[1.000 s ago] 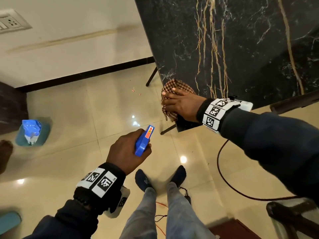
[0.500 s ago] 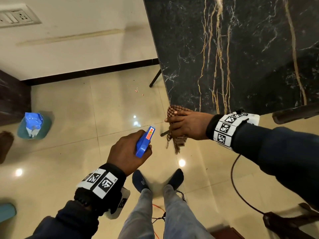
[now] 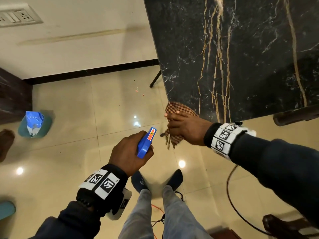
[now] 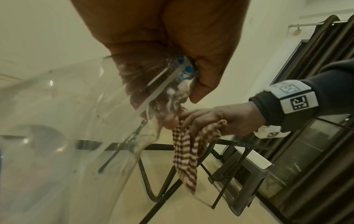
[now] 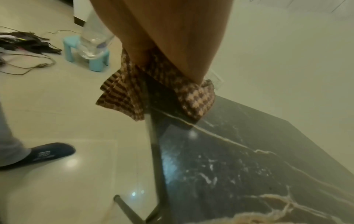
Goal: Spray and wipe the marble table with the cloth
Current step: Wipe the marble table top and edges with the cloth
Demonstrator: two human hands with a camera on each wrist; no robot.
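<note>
The black marble table with gold veins fills the upper right of the head view. A brown checked cloth lies over its near left corner, and part of it hangs off the edge. My right hand lies on the cloth at that corner, fingers pointing left and bent over the bunched fabric. My left hand is lower and to the left, off the table. It grips the blue trigger head of the spray bottle. The bottle's clear body hangs below that hand.
Black table legs stand on the glossy tiled floor. My feet are just below the corner. A dark chair and a cable are on the right. A bin with a blue bag and a light blue stool stand on the left.
My right hand drew the cloth off the table's corner toward me, then came back onto the corner with it. The left hand kept the spray bottle almost still.
</note>
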